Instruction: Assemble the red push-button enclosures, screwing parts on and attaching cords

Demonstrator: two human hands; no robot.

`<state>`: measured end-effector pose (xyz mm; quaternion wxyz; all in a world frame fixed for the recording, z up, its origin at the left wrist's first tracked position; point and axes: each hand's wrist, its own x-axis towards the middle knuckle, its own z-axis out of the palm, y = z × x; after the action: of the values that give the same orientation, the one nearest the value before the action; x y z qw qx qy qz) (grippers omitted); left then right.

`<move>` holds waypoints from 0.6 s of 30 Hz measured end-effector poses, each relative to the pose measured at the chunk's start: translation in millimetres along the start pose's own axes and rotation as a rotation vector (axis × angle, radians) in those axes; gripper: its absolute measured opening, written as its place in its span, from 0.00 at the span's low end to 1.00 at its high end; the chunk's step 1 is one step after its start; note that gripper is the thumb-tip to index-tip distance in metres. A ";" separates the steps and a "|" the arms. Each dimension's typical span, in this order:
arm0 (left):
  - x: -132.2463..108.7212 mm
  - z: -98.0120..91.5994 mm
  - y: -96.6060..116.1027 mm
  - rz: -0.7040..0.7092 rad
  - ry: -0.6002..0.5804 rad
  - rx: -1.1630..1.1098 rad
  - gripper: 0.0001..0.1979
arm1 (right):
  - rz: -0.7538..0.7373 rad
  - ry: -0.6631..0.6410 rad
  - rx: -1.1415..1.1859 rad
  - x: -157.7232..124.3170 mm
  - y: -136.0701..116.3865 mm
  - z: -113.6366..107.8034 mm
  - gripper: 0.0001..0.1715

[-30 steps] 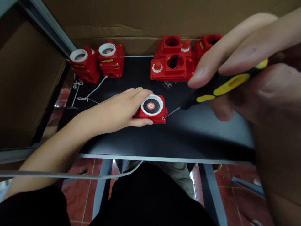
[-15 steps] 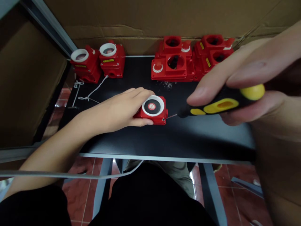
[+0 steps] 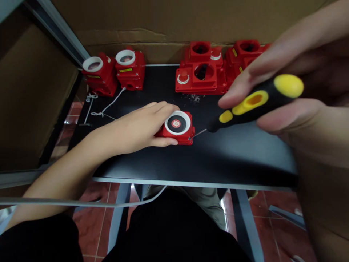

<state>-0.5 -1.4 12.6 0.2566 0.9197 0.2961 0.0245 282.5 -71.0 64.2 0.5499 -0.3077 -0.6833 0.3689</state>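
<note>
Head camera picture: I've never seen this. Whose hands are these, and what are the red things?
No machine here: a person wears a camera on the head, so you look down at their own two hands. The left hand steadies a red box with a white ring on top, on a black table. The right hand, large because it is close to the lens, grips a screwdriver with a black-and-yellow handle; its tip meets the box's near right corner. At the back left stand two ringed boxes; at the back right, a cluster of open housings. A white string lies near the left ones. Cardboard stands behind.
</note>
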 end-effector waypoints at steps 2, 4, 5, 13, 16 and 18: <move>-1.0 1.3 -0.2 0.010 0.019 -0.004 0.29 | 0.011 -0.011 -0.082 1.4 -6.9 5.3 0.09; -1.8 2.0 -0.7 0.015 0.032 -0.005 0.30 | 0.027 -0.026 -0.119 3.8 -11.7 7.4 0.09; -2.2 2.0 -1.0 0.014 0.031 -0.005 0.31 | 0.038 -0.024 -0.129 4.8 -12.7 7.3 0.12; -4.2 -1.1 0.2 0.010 0.015 -0.011 0.29 | 0.052 0.050 -0.057 5.9 -3.1 2.3 0.16; -4.0 -0.9 0.5 0.007 0.011 -0.008 0.29 | 0.050 0.073 -0.094 6.6 -2.4 5.7 0.17; -3.9 -0.6 -0.1 0.013 0.015 -0.002 0.29 | 0.037 0.069 -0.105 6.9 -3.2 8.0 0.17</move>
<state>-3.9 -3.2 13.5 0.2552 0.9211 0.2922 0.0333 273.2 -68.3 69.5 0.5494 -0.3614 -0.6764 0.3318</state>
